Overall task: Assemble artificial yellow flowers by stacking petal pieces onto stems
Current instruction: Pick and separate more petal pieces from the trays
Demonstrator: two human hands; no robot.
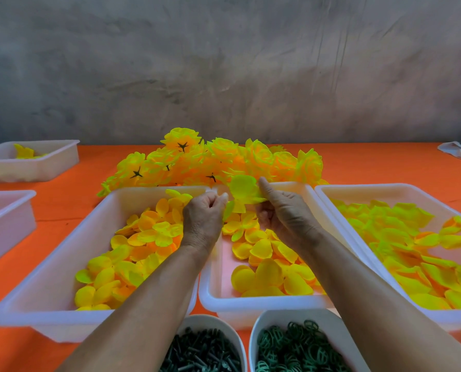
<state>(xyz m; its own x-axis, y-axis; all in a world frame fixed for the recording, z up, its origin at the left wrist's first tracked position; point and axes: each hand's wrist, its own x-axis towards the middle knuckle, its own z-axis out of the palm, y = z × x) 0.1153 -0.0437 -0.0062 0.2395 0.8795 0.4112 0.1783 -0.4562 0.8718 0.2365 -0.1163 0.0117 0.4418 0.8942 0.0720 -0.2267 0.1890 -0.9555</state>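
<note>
right hand (283,210) pinches petal piece (244,190) | trays (63,264) hold petals (143,237)

1. Bench (371,162): bright orange covering.
2. Trays (63,237): translucent white plastic.
3. Loose petal pieces (143,237): yellow, shading to orange and lime-green at the edges.
4. Finished flowers (224,159): neon yellow with orange shadows; dark green star-shaped backs.
5. Held petal piece (244,190): yellow-green.
6. Left bowl (213,322): white, holding dark green, near-black stems (199,350).
7. Right bowl (331,322): white, holding mid-green rings (299,347).
8. Wall (224,63): mottled grey.
9. Cloth (458,149) at far right: white.
</note>
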